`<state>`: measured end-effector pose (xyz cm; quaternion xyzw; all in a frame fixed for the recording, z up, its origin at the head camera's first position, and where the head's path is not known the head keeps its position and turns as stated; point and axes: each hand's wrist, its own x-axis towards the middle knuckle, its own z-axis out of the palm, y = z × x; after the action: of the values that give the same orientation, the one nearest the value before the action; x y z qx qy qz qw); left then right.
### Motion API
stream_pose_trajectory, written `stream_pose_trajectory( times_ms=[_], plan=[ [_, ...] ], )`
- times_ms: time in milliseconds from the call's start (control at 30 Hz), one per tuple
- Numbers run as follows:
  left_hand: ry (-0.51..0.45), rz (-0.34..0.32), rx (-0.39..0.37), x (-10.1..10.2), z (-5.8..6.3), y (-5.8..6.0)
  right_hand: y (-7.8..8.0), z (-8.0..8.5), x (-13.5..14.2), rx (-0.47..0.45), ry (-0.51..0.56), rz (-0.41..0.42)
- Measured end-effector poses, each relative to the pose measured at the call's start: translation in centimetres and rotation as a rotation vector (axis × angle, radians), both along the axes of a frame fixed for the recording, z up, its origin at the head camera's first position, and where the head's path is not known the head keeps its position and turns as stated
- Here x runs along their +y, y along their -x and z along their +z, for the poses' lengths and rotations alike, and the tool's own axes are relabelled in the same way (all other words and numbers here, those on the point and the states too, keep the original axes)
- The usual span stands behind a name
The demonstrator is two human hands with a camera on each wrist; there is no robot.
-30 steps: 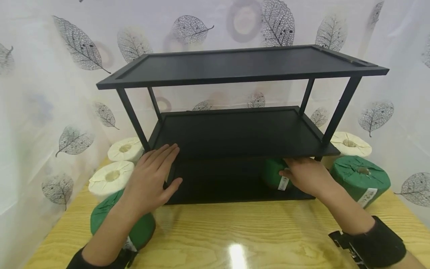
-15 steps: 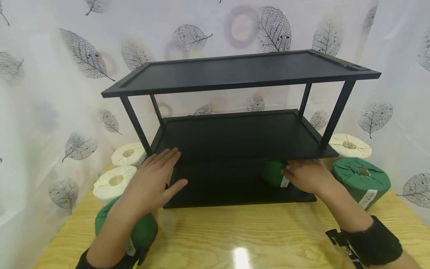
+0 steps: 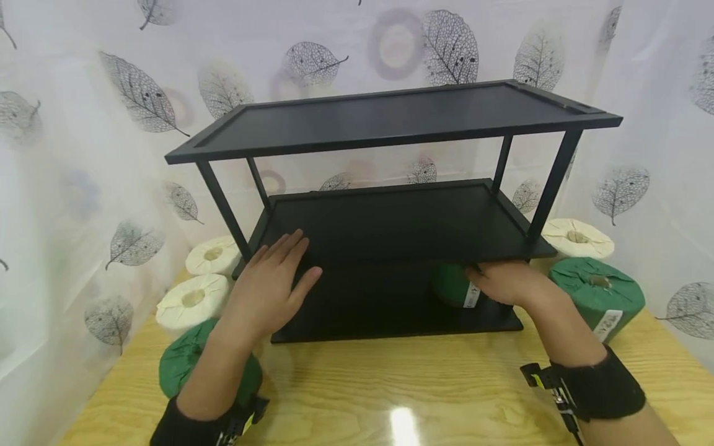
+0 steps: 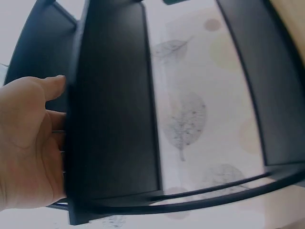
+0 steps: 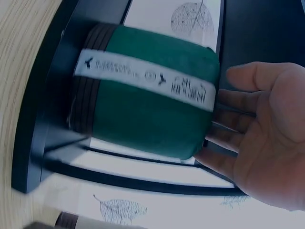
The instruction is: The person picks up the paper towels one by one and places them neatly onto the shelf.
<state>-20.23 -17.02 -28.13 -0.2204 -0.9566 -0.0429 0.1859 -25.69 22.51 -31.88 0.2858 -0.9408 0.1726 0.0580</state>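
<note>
The green roll (image 5: 152, 90) stands upright at the right of the lower shelf (image 3: 357, 316), which bears its weight. The right hand (image 3: 512, 282) reaches beneath the middle shelf (image 3: 390, 223), fingers extended against the roll's top end, likely steadying it. The left hand (image 3: 270, 290), fingers straight, rests at the middle shelf's near-left edge, apparently bracing the rack (image 3: 390, 144).

A green-wrapped roll (image 5: 147, 114) — white label (image 5: 143, 76) down its side — stands upright on the black bottom shelf (image 3: 357, 313)
</note>
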Motion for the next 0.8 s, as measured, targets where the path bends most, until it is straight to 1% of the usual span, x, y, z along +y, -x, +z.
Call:
stream_pose_trajectory(
  times_ms=[100, 167, 233, 300, 400, 567, 800],
  plan=[
    [0.042, 0.009, 0.060, -0.1, -0.9, 0.3, -0.3, 0.2, 0.7, -0.024, -0.036, 0.005],
    [0.065, 0.009, 0.093, -0.1, -1.2, 0.6, -0.3, 0.3, 1.1, -0.033, -0.051, 0.010],
    [0.078, 0.009, 0.114, 0.0, -1.4, 0.8, -0.2, 0.4, 1.3, -0.022, -0.058, 0.019],
    [0.079, 0.007, 0.117, 0.0, -1.5, 0.9, -0.1, 0.4, 1.3, -0.013, -0.073, 0.012],
    [0.083, 0.005, 0.113, 0.1, -1.4, 1.1, 0.0, 0.5, 1.3, -0.003, -0.093, -0.022],
    [0.094, 0.014, 0.110, 0.1, -1.5, 1.0, 0.1, 0.3, 1.0, -0.002, -0.110, -0.066],
    [0.094, 0.005, 0.145, 0.1, -1.5, 1.0, 0.1, 0.1, 0.8, 0.007, -0.117, -0.099]
  ],
)
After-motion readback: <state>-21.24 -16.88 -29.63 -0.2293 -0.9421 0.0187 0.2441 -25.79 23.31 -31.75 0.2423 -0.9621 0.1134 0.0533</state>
